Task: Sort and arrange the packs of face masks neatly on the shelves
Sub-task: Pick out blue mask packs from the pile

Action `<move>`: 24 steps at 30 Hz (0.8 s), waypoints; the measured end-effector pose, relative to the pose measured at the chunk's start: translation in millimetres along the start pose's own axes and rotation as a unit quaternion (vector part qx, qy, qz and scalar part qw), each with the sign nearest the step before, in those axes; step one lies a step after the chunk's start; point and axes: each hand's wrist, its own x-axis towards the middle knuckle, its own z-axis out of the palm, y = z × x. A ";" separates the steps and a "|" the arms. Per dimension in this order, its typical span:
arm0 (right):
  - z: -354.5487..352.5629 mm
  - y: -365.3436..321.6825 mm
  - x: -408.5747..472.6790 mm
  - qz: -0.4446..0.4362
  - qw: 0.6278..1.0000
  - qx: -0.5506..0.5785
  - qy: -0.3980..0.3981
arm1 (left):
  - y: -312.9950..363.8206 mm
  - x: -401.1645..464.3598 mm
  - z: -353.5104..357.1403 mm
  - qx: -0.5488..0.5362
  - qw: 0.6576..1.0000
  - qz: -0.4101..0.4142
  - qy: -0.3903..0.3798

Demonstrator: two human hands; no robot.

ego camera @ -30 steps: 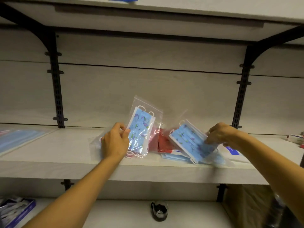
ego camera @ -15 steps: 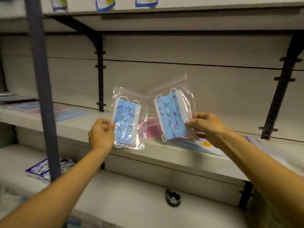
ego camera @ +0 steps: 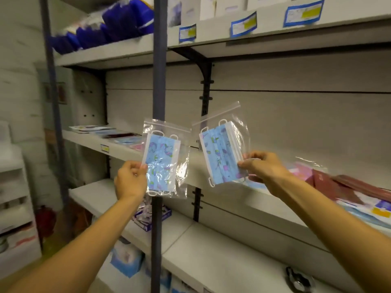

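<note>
pale grey shelves [ego camera: 186,172] run ahead of you, other packs lying on the left bay. you're mid-carry: your right hand [ego camera: 264,169] pinches the fuller floral-blue pack [ego camera: 222,155], your left hand [ego camera: 130,181] pinches the slimmer pack [ego camera: 164,163], both held in the air. next, i'd judge, lay them flat on a matching pile.

Dim warm light, blurred edges, wide-angle bowing

Two clear zip packs of blue floral masks, both held up in air before the shelves: left pack [ego camera: 165,163] roughly upright, right pack [ego camera: 223,152] tilted (thicker stack). More packs [ego camera: 347,193] lie flat along the middle shelf [ego camera: 211,174], at its right end.
</note>
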 end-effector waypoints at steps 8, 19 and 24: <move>132.7 -31.7 11.7 -0.016 1.000 0.007 -0.008 | -49.8 106.3 -93.7 0.035 0.999 -0.004 0.016; 259.4 -46.8 32.6 -0.046 0.999 0.029 0.001 | -111.6 208.2 -146.3 0.010 0.999 -0.050 0.014; 314.0 -52.5 66.0 -0.064 0.998 0.021 0.003 | -137.4 246.0 -146.2 0.002 0.999 -0.048 0.014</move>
